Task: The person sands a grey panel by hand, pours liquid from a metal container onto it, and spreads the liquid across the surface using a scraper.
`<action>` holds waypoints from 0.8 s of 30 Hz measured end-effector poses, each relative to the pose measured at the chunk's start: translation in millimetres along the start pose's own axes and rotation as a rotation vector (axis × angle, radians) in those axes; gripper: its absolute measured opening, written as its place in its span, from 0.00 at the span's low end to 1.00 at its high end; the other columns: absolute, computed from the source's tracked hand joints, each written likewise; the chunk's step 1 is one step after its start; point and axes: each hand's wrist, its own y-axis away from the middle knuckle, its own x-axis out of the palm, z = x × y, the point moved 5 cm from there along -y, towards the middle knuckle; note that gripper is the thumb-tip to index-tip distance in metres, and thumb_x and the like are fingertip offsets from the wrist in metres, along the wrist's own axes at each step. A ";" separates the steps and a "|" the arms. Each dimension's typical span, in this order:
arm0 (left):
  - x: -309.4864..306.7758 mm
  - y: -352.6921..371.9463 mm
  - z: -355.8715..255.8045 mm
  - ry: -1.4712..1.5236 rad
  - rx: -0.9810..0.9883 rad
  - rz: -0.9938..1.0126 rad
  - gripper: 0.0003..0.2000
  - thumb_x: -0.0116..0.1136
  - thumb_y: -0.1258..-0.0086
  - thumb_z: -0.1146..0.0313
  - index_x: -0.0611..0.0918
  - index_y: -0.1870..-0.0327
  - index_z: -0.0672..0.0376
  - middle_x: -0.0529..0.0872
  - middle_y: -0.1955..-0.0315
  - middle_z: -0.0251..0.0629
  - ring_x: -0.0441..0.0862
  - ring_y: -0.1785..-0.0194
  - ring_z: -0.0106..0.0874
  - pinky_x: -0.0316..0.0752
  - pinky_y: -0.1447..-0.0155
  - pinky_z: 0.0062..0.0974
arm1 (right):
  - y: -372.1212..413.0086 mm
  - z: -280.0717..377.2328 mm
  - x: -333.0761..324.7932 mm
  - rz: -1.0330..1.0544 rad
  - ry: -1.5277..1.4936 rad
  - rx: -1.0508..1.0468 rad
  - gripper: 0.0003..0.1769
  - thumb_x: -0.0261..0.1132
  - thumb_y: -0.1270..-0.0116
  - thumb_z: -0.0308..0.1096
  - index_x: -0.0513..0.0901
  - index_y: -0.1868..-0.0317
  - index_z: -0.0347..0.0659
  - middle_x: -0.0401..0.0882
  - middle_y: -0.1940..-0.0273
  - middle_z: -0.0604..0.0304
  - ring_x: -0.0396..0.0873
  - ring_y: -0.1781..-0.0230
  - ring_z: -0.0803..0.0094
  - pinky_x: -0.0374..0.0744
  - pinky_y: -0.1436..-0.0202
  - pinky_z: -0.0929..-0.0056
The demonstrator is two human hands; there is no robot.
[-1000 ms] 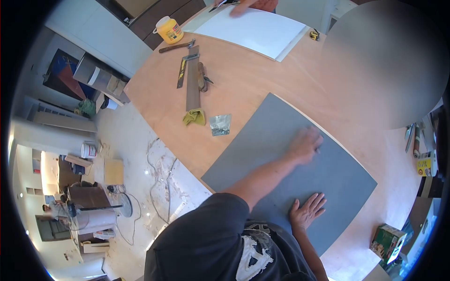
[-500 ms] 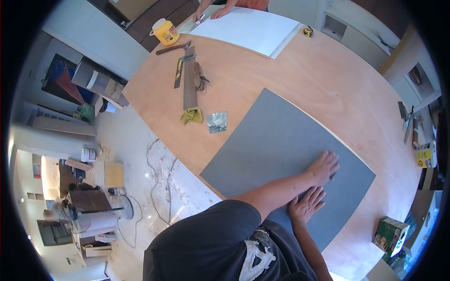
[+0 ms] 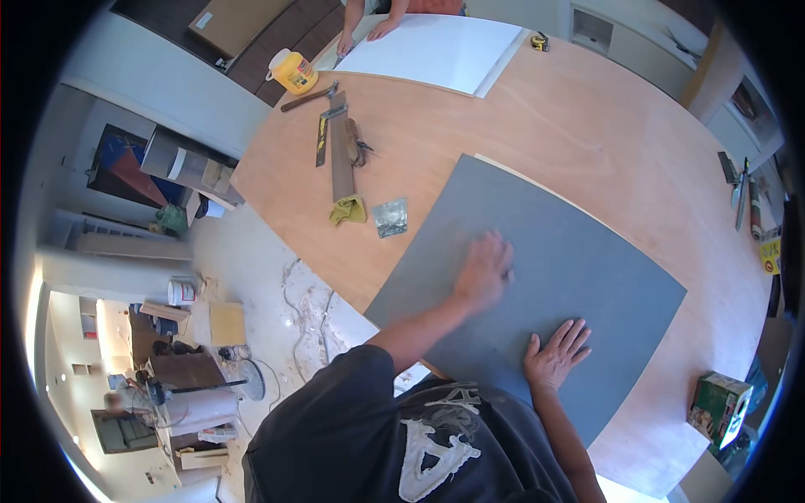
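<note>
A large dark grey sheet [image 3: 579, 243] lies at an angle on the wooden table, with a pale edge showing beneath its far side. My left hand [image 3: 485, 270] is over the sheet's left-centre part, blurred by motion, its fingers curled. A small dark spot shows at its fingertips, but I cannot make out what it is. Flat on the sheet, nearer my body, rests my right hand [image 3: 553, 359], fingers spread and holding nothing. Just off the sheet's left edge is a shiny silvery square piece [image 3: 390, 218].
A handsaw [image 3: 342, 159], hammer [image 3: 312, 97], try square [image 3: 321, 138] and yellow tub [image 3: 293, 72] lie at the far left. Across the table, a co-worker's hands [image 3: 365, 35] are at a white sheet [image 3: 436, 50]. A tape measure [image 3: 539, 41] and green box [image 3: 719, 409] sit near edges.
My left hand has swept left across the grey sheet, away from my right hand. My right hand stays flat on the sheet. The whole view has shifted slightly.
</note>
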 end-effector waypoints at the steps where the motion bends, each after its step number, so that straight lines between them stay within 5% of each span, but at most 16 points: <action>1: 11.6 36.1 -21.1 0.070 0.207 0.023 0.28 0.57 0.25 0.56 0.71 0.28 0.60 0.65 0.24 0.57 0.57 0.18 0.52 0.54 0.19 0.57 | 0.1 -0.1 -0.7 0.001 -0.001 0.000 0.50 0.62 0.29 0.55 0.56 0.20 0.26 0.43 0.16 0.36 0.35 0.14 0.37 0.39 0.18 0.27; 2: 17.8 64.0 -32.9 0.143 0.413 0.045 0.27 0.57 0.26 0.55 0.73 0.29 0.59 0.66 0.25 0.56 0.58 0.18 0.52 0.56 0.21 0.57 | 0.3 -0.6 -1.3 0.003 0.001 0.000 0.50 0.62 0.29 0.55 0.56 0.20 0.26 0.43 0.16 0.36 0.35 0.14 0.37 0.39 0.18 0.27; 5: -19.8 61.3 5.0 0.146 0.358 0.279 0.25 0.57 0.25 0.56 0.74 0.31 0.58 0.67 0.25 0.54 0.60 0.20 0.51 0.61 0.26 0.57 | 1.2 0.5 -0.7 -0.016 0.013 -0.009 0.50 0.61 0.28 0.54 0.56 0.20 0.26 0.43 0.16 0.37 0.35 0.14 0.38 0.40 0.18 0.28; 7: -51.5 49.9 59.0 0.122 0.016 0.197 0.25 0.57 0.26 0.58 0.73 0.31 0.57 0.69 0.27 0.55 0.63 0.22 0.53 0.63 0.30 0.57 | 1.5 1.0 1.0 -0.001 0.035 0.000 0.49 0.61 0.28 0.54 0.55 0.20 0.27 0.43 0.16 0.38 0.36 0.14 0.39 0.40 0.18 0.28; 9: -10.6 67.3 136.2 -0.034 -0.417 -0.196 0.26 0.57 0.27 0.58 0.72 0.31 0.59 0.69 0.27 0.55 0.63 0.23 0.55 0.61 0.27 0.57 | 0.4 1.3 1.6 -0.017 0.060 0.003 0.49 0.61 0.27 0.54 0.55 0.19 0.27 0.43 0.15 0.38 0.36 0.14 0.39 0.40 0.18 0.28; 12: -21.5 87.2 98.0 -0.056 -0.452 -0.286 0.27 0.58 0.27 0.59 0.71 0.30 0.59 0.68 0.27 0.57 0.61 0.22 0.57 0.59 0.25 0.58 | 1.8 4.2 5.2 -0.053 0.090 -0.008 0.48 0.60 0.26 0.54 0.55 0.19 0.28 0.43 0.15 0.40 0.37 0.14 0.39 0.42 0.18 0.28; 17: 7.5 184.7 9.2 0.263 0.258 -0.025 0.28 0.58 0.26 0.58 0.72 0.29 0.61 0.66 0.26 0.56 0.60 0.21 0.57 0.59 0.23 0.59 | 3.9 4.5 7.6 -0.009 0.181 0.019 0.48 0.55 0.23 0.57 0.53 0.17 0.31 0.42 0.14 0.44 0.38 0.13 0.42 0.44 0.18 0.30; 19: -31.2 177.7 55.0 0.196 0.054 0.326 0.30 0.59 0.26 0.55 0.71 0.27 0.60 0.63 0.23 0.55 0.57 0.19 0.56 0.56 0.20 0.58 | 3.7 4.2 11.4 -0.035 0.185 0.011 0.48 0.55 0.23 0.58 0.53 0.17 0.32 0.42 0.14 0.44 0.38 0.13 0.42 0.44 0.18 0.30; 21: -15.7 198.9 127.3 0.100 -0.340 0.170 0.34 0.58 0.25 0.52 0.67 0.22 0.59 0.59 0.20 0.55 0.54 0.17 0.55 0.51 0.18 0.57 | 5.2 1.2 14.7 -0.045 0.199 0.005 0.48 0.55 0.22 0.59 0.53 0.17 0.32 0.42 0.14 0.43 0.38 0.13 0.42 0.44 0.18 0.30; 24: -5.4 227.7 139.1 -0.061 -0.543 -0.053 0.34 0.57 0.24 0.51 0.66 0.21 0.58 0.58 0.20 0.56 0.54 0.17 0.55 0.52 0.18 0.57 | 4.0 -0.2 18.0 -0.052 0.216 -0.003 0.48 0.54 0.22 0.60 0.53 0.17 0.33 0.43 0.14 0.43 0.38 0.13 0.42 0.44 0.18 0.30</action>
